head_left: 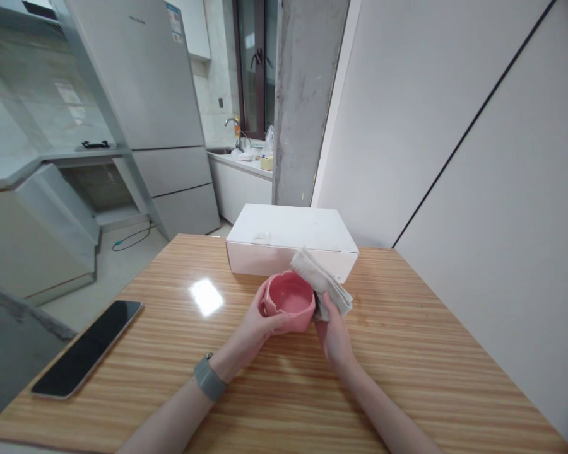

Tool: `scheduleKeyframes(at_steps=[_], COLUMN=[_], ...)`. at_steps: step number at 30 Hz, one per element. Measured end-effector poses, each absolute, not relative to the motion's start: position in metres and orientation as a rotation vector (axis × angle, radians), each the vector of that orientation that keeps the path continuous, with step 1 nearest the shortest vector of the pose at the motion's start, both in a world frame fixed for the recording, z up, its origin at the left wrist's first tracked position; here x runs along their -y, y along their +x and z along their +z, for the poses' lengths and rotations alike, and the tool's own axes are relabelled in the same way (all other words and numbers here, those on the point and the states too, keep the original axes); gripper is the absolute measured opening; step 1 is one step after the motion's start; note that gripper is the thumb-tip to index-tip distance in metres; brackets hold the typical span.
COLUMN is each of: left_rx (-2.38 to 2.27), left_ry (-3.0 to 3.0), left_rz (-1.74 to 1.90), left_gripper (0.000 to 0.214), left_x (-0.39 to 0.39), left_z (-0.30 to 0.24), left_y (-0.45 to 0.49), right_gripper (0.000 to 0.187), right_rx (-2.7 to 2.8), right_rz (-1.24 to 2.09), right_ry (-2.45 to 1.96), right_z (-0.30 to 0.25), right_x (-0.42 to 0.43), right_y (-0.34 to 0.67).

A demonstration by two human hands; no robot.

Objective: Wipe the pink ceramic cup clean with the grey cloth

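OK, left fingers point(278, 323) grip pink notched bowl point(291, 297) from left; right fingers point(330, 306) clasp folded gray cloth point(318, 274) at its right side.

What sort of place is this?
Probably a home kitchen, seen from a wooden table: there's a tall fridge, a sink tap by the window, and a counter along the left.
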State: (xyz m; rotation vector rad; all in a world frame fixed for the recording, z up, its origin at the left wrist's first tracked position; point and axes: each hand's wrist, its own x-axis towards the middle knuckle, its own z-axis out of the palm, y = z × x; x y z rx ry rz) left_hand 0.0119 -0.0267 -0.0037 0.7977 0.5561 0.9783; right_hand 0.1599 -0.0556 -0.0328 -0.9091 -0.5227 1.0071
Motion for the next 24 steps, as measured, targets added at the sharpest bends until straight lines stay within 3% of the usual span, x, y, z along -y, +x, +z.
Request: scheduleKeyframes(at_steps=[4,9,14,17,24], left_rx=[-0.58,-0.543,-0.363,-0.305,-0.386], left_ry=[0.879,0.756,0.655,0.66,0.623], left_rz=[0.991,0.924,0.857,0.807,0.881], left_gripper=[0.085,0.055,0.054,0.051,0.049], left_x=[0.024,0.014,0.015,0.022,0.031], left_z=[0.0,-0.002,-0.005,-0.007,-0.01], left_y=[0.01,-0.002,-0.001,0.007,0.017], right_gripper=[0.042,0.036,0.033,0.042,0.044], right_rx=[0.445,0.299,0.25,0.433,0.501], right_rz=[1.133,1.105,1.092,1.169,1.195], right_ry=[-0.812,-0.794,-0.828,-0.8,-0.782], right_z=[-0.015,-0.008,-0.007,-0.008,-0.009], right_x=[0.057,0.053,0.053,0.057,0.061], right_y=[0.16,0.172,0.176,0.166,0.151])
